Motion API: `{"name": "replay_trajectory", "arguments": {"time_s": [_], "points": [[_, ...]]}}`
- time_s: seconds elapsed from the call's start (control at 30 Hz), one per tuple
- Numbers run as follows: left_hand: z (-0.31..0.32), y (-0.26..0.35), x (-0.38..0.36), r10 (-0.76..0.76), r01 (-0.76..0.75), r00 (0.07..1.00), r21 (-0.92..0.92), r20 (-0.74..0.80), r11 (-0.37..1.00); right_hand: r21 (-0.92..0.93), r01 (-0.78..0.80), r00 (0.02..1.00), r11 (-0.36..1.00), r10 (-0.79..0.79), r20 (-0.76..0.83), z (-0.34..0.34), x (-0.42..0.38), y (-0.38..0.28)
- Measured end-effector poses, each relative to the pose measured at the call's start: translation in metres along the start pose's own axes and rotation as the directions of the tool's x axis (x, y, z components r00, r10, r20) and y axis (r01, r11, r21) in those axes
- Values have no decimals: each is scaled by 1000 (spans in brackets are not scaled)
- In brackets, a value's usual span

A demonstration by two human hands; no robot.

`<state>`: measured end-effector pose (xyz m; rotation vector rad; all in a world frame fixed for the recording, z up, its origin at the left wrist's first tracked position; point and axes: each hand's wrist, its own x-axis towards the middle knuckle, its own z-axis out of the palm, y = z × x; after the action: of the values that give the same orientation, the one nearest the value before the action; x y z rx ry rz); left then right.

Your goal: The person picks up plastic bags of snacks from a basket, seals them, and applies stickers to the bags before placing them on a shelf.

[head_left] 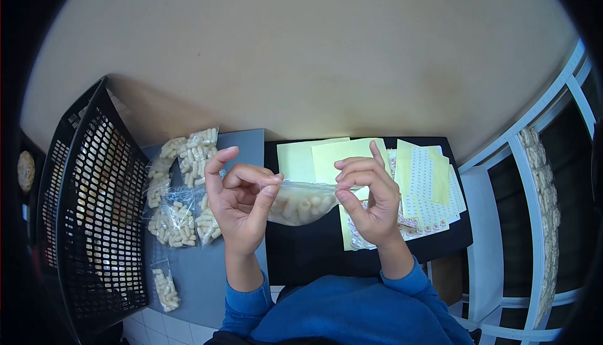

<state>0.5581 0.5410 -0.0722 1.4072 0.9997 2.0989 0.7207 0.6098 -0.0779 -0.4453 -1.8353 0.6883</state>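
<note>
Between my two hands hangs a clear zip bag of pale, puffed snack pieces, its zip strip stretched level across the top. My left hand pinches the left end of that strip between thumb and index finger. At the right end, my right hand pinches the strip the same way, its other fingers curled and one raised. The bag is held over the black table, with the snack pieces resting in its lower part. Behind my right hand lie yellow sheets and sticker sheets.
Several filled snack bags lie on the grey board at left, one smaller bag nearer me. A tall black basket stands at the far left. A white metal rack holding more packed bags is on the right. A wall rises behind the table.
</note>
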Motion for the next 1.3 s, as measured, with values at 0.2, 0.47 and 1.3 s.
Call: {"name": "replay_trajectory", "arguments": {"time_s": [0.2,0.47,1.3], "points": [[2,-1,0,-5,6,1000,-8,22,1000,213,-116,989,970,132,-64,8,-4,2],[3,-3,1,-13,10,999,66,40,998,138,-99,993,986,106,-45,9,-8,9],[-23,-128,-44,-834,138,519,945,186,297,-717,-123,867,686,426,259,17,-104,119]]}}
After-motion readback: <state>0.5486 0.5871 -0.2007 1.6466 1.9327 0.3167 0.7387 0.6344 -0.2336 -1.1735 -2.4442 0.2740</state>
